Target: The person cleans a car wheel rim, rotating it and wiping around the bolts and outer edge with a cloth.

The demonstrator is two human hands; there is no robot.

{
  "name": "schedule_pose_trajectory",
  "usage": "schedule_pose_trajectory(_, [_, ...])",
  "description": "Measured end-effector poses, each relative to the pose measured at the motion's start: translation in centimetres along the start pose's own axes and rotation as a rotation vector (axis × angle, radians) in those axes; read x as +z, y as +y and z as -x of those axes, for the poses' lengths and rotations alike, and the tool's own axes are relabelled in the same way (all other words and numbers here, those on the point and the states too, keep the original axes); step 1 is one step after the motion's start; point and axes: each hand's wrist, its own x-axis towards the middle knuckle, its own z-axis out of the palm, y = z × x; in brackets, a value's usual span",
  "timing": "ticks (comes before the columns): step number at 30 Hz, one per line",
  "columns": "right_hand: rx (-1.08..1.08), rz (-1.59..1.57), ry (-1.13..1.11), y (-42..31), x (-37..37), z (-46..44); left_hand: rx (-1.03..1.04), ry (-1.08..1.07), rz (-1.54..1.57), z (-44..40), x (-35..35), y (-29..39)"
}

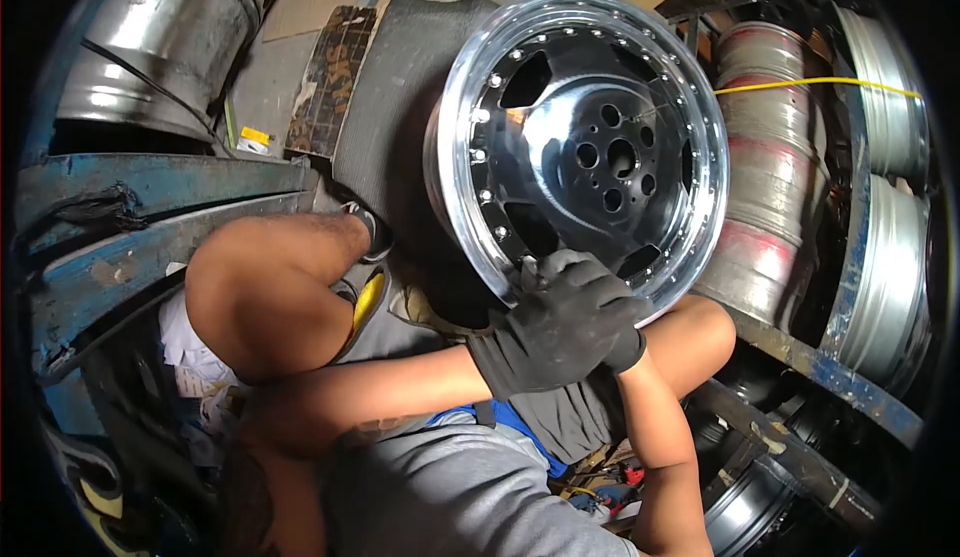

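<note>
Both hands come together at the low edge of a big wheel, in dark gloves, the left hand (560,332) laid across the right hand (627,349), which is mostly hidden under it. The fingers look bent rather than spread; from where I stand I can't tell whether either one grips anything. They overlap the wheel's lower rim, near the bolts.

The wheel (560,147) rises just beyond them, tilted, its face turned up to the person sitting there: glossy black centre, five round holes about the hub, bright polished lip with small bolts all round. The person's right knee (705,342) is close by the rim; the left knee (265,297) is bent farther off to the side.

Past the wheel a grey ribbed mat (400,87) lies on the floor (280,67), with a printed board (330,82) beside it. To the left there's a scuffed blue metal frame (180,197) and a large silver barrel (165,42). To the right, red-marked metal barrels (765,162) line up beside a rack (855,382) with more silver rims (888,267), and a yellow cord (820,83) runs across.
</note>
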Motion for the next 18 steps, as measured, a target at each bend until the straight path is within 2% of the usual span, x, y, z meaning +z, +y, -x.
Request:
schedule_pose_trajectory(1, [0.115, 0.236, 0.149, -2.5, 0.8, 0.4, 0.276, 0.036, 0.080, -0.4, -0.9, -1.0])
schedule_pose_trajectory(2, [0.228, 0.474, 0.299, -4.8, 1.6, 0.9, 0.465, 0.060, 0.136, -0.8, -1.8, -1.8])
schedule_pose_trajectory(3, [0.338, 0.712, 0.453, -6.4, 2.3, 1.3, 0.148, -0.347, 0.389, -1.0, -3.4, -1.1])
schedule_pose_trajectory(4, [0.386, 0.830, 0.493, -6.5, 2.7, 1.5, -0.262, -0.643, 0.520, -1.3, -3.9, -0.8])
schedule_pose_trajectory(5, [0.441, 0.943, 0.531, -6.6, 3.2, 1.7, -0.145, -0.575, 0.566, -0.7, -4.4, -1.0])
schedule_pose_trajectory(9, [0.476, 1.045, 0.269, -3.1, 5.7, 2.6, -0.137, -0.569, 0.595, -0.8, -4.4, -0.9])
schedule_pose_trajectory(12, [0.439, 0.965, 0.317, -2.9, 5.3, 2.6, -0.137, -0.574, 0.603, -0.9, -5.1, -0.8])
schedule_pose_trajectory(14, [0.146, 0.686, 0.296, -1.8, 3.7, 2.2, -0.134, -0.565, 0.592, -0.9, -5.4, -0.8])
schedule_pose_trajectory(15, [-0.212, 0.210, 0.151, 0.4, 1.8, 1.0, -0.136, -0.573, 0.592, -0.8, -5.7, -0.5])
schedule_pose_trajectory(16, [-0.471, -0.101, 0.028, 2.3, 0.5, 0.4, -0.135, -0.573, 0.581, -0.7, -6.1, -0.5])
schedule_pose_trajectory(18, [-0.576, -0.200, -0.008, 3.1, -0.2, -0.4, -0.139, -0.588, 0.606, -0.9, -6.3, -0.8])
